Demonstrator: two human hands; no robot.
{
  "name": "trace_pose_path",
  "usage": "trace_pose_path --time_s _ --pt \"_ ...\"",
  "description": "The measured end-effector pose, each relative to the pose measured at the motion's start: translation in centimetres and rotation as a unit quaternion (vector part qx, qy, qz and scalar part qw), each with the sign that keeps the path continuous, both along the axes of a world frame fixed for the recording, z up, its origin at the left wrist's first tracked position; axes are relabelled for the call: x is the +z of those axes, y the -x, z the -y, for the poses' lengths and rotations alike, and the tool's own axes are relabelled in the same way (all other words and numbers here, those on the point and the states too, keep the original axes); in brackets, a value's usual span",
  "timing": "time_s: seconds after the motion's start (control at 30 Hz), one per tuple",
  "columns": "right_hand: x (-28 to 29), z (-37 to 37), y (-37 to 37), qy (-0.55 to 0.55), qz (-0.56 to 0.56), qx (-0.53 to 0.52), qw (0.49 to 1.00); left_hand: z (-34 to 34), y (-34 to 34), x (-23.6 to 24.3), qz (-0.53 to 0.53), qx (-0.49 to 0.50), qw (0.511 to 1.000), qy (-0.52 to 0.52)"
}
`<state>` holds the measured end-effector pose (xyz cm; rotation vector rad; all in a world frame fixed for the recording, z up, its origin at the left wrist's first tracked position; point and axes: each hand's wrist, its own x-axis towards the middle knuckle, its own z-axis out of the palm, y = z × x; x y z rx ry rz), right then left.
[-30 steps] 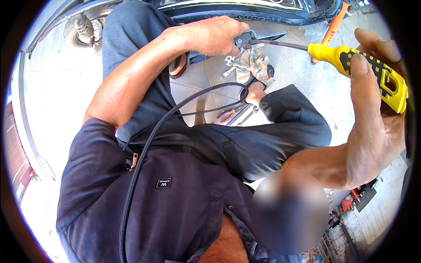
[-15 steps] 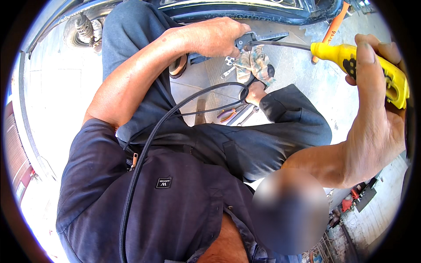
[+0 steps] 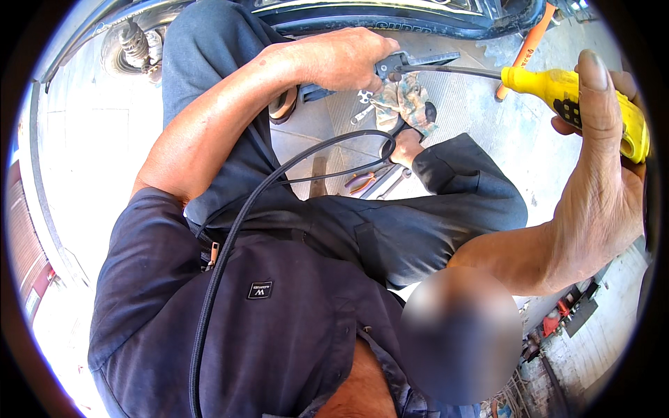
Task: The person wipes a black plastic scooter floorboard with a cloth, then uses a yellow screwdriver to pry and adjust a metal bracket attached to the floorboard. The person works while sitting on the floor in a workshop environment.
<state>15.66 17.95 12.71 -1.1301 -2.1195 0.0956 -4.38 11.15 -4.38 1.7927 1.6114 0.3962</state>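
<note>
On my feed, far left: a small wheel (image 3: 111,57) beside a coil spring (image 3: 134,43), both on the pale floor. Black cord (image 3: 245,207) runs up the dark shirt and loops out over the bent legs. Left hand (image 3: 341,61) next, under the dark blue vehicle panel (image 3: 390,26): fingers curled, pinched round the near end of a grey metal part (image 3: 390,67), little gap that I can see. Pliers (image 3: 360,182) with purple and orange handles lie on the floor below, by a long metal tool. Crumpled patterned rag (image 3: 402,106) sits just under the grey part, near a foot. Yellow screwdriver (image 3: 536,83) is roughly level, shaft pointing left, tip at the grey part; can't tell if it's seated in anything. Orange bar (image 3: 524,57) slants behind its shaft. Right hand (image 3: 605,150), far right, is wrapped on the yellow handle, thumb raised along it; some fingers hidden behind.
</note>
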Motion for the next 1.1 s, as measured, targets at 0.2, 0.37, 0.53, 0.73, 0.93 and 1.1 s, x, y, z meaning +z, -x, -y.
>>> trace_pose_path --time_s 0.2,0.37,0.53,0.73,0.93,1.1 --pt "1.0 -1.1 -1.6 -0.017 0.071 0.155 0.985 0.0 0.0 0.3 -0.004 0.005 1.0 0.003" --pt "1.3 -1.8 -1.3 -0.036 0.067 0.193 0.978 0.0 0.2 0.1 0.002 0.003 1.0 -0.006" --pt "0.6 -1.1 -0.6 0.014 0.041 0.051 0.998 0.1 0.2 -0.4 0.006 0.01 1.0 -0.018" --pt "0.9 0.2 0.0 -0.007 0.031 0.076 0.997 0.0 0.2 -0.3 -0.001 0.012 1.0 -0.003" --pt "1.7 -0.6 -0.8 0.017 0.083 0.165 0.983 -0.3 0.4 0.2 -0.009 0.015 1.0 0.01" --pt "1.6 -0.2 -0.1 0.038 0.076 0.123 0.989 -0.1 0.7 -0.7 -0.002 0.021 1.0 -0.019"
